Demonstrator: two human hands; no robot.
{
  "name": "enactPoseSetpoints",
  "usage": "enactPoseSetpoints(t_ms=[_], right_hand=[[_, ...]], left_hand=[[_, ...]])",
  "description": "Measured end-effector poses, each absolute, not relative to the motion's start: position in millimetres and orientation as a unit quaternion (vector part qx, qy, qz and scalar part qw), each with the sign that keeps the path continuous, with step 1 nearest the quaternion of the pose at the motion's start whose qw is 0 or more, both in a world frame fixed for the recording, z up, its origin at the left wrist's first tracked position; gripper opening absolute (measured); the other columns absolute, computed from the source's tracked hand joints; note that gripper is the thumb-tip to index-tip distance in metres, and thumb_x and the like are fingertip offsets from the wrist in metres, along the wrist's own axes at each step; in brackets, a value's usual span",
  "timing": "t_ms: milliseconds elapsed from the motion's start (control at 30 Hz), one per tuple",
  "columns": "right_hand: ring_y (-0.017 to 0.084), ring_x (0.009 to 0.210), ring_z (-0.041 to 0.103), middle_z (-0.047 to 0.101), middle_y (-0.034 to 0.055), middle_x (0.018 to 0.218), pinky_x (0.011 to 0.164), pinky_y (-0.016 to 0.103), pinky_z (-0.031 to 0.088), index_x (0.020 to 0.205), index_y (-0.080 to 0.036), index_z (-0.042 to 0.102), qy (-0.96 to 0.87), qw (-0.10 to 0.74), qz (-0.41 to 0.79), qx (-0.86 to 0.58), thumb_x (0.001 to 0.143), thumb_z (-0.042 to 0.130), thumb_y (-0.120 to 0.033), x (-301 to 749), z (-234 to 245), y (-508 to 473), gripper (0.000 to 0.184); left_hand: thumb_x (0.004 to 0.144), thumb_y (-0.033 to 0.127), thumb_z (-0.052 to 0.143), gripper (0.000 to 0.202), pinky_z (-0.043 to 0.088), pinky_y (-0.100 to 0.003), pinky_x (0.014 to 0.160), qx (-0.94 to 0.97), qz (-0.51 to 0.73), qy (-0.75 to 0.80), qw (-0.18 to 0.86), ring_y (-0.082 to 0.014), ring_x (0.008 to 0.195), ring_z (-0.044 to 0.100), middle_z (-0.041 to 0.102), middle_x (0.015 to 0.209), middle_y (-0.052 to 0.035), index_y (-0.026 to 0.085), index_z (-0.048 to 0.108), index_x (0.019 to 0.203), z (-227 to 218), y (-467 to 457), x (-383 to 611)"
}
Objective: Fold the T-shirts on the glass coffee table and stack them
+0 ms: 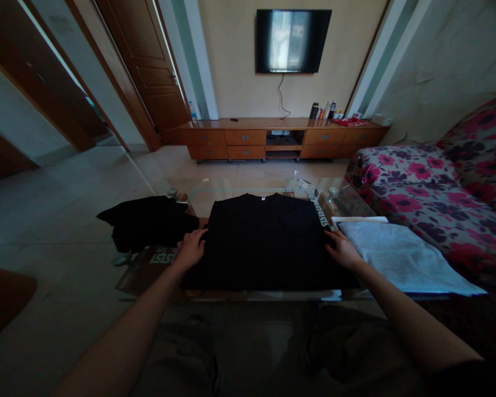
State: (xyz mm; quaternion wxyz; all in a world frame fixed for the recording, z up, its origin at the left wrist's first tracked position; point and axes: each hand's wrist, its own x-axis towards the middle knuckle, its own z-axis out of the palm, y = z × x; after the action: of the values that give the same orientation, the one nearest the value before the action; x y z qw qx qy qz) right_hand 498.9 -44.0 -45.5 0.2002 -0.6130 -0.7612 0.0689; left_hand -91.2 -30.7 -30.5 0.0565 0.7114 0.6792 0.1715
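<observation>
Left hand (191, 248): curled over black shirt (264, 242) side edge, pinch unclear (too dark there).
Right hand (342, 249): fingers apart, flat, pinning opposite edge smooth.

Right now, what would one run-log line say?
black shirt: flat on glass table | left hand: on its left edge | right hand: on its right edge | grey cloth: right of shirt
</observation>
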Motion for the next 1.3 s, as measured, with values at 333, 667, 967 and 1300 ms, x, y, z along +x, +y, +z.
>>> enactPoseSetpoints(t_ms=[333,667,967,1300], right_hand=[[0.032,0.130,0.051,0.053,0.0229,0.140,0.115,0.045,0.038,0.145,-0.004,0.051,-0.757,0.172,0.035,-0.630,0.089,0.049,-0.031,491.3,-49.7,-46.2,0.063],[0.035,0.136,0.044,0.047,0.0204,0.149,0.110,0.051,0.040,0.142,-0.011,0.055,-0.740,0.119,-0.027,-0.661,0.092,0.048,-0.029,475.6,-36.3,-53.2,0.054],[0.038,0.149,0.026,0.019,0.0081,0.168,0.113,0.059,0.034,0.157,-0.031,0.037,-0.753,0.135,-0.003,-0.644,0.099,0.041,-0.054,420.9,-22.7,-68.2,0.062],[0.034,0.154,0.016,0.023,0.0070,0.167,0.121,0.059,0.018,0.156,-0.028,0.039,-0.725,0.133,0.019,-0.676,0.101,0.033,-0.058,408.4,-33.0,-53.5,0.064]], left_hand=[[0.100,0.032,0.031,0.051,0.045,-0.053,0.093,0.686,0.113,0.719,-0.010,-0.0332,0.119,0.047,0.046,0.147,-0.0122,0.031,0.047,0.149,-27.3,-39.2,-78.3],[0.100,0.030,0.037,0.049,0.042,-0.055,0.094,0.684,0.092,0.723,-0.022,-0.0335,0.120,0.047,0.042,0.150,-0.0046,0.052,0.051,0.142,-20.3,-42.3,-84.7],[0.103,0.044,0.036,0.051,0.028,-0.047,0.120,0.826,0.119,0.550,0.002,-0.0271,0.150,0.028,0.031,0.164,-0.0028,0.032,0.045,0.152,-17.7,-45.3,-41.6],[0.103,0.045,0.030,0.056,0.016,-0.048,0.124,0.781,0.128,0.611,-0.004,-0.0261,0.154,0.020,0.030,0.165,-0.0055,0.026,0.039,0.155,-23.9,-48.5,-25.8]])
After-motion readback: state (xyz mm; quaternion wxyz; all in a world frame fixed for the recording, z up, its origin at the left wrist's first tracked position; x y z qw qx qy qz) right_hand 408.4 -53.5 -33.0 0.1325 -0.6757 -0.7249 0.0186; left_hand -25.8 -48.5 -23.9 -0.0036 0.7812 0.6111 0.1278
